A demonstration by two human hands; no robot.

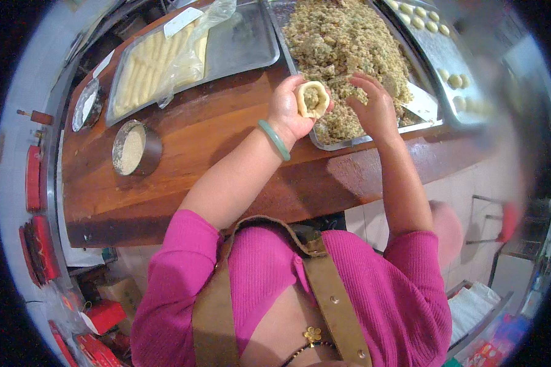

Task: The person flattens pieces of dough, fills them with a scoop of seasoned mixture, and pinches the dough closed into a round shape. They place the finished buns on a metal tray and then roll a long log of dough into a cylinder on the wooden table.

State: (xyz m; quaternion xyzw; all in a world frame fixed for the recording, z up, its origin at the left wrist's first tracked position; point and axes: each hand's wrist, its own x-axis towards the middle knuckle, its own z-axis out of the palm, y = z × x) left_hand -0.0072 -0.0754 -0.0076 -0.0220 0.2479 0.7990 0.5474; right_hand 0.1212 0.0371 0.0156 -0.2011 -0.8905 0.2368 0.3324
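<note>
A cupped round of pale dough point(313, 100) rests in my left hand point(289, 113), its rim raised around some crumbly filling in the hollow. My fingers are curled about its sides, and a green bangle circles that wrist. My right hand point(375, 109) hovers over the near part of a big metal tray point(332, 145) heaped with crumbly tan filling point(343, 46). Its thumb and fingers are apart, with nothing seen between them.
Dough strips point(153, 64) lie partly under clear plastic on a metal tray point(245, 40) at the left. Nearby on the wooden table point(226, 128) stands a round tin point(148, 153) of pale granular stuff. Small dough balls point(455, 81) sit on a tray at the right.
</note>
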